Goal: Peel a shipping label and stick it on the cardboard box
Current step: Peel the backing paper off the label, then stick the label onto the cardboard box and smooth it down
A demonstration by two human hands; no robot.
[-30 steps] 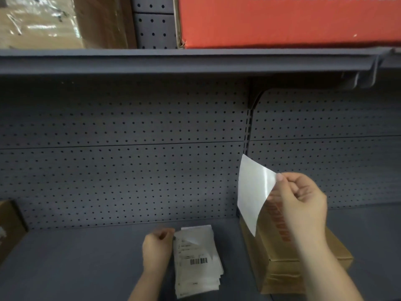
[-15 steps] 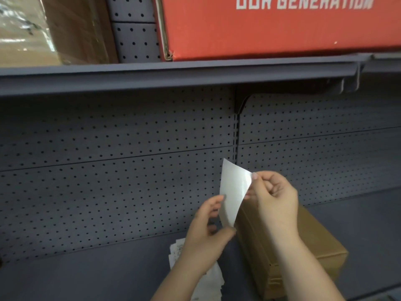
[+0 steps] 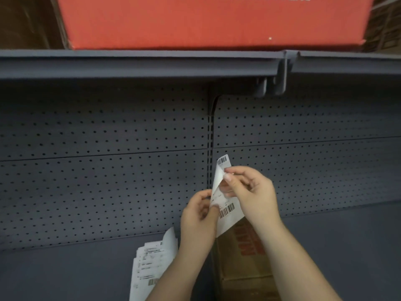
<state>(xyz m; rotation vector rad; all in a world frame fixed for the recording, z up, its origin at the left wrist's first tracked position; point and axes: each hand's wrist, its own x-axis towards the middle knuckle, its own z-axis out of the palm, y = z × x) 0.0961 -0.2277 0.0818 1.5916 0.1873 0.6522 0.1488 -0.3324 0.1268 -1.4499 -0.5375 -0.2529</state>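
While both hands pinch it above the brown cardboard box (image 3: 245, 268), the glossy white shipping label (image 3: 226, 211) curls; left hand (image 3: 198, 216) grips its edge, right hand (image 3: 251, 190) its top. Barcodes show; red box lettering is blurred, perhaps unreadable.

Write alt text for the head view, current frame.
Two hands, left hand and right hand, peel a barcoded shipping label above a cardboard box on a grey shelf, beside a stack of labels.
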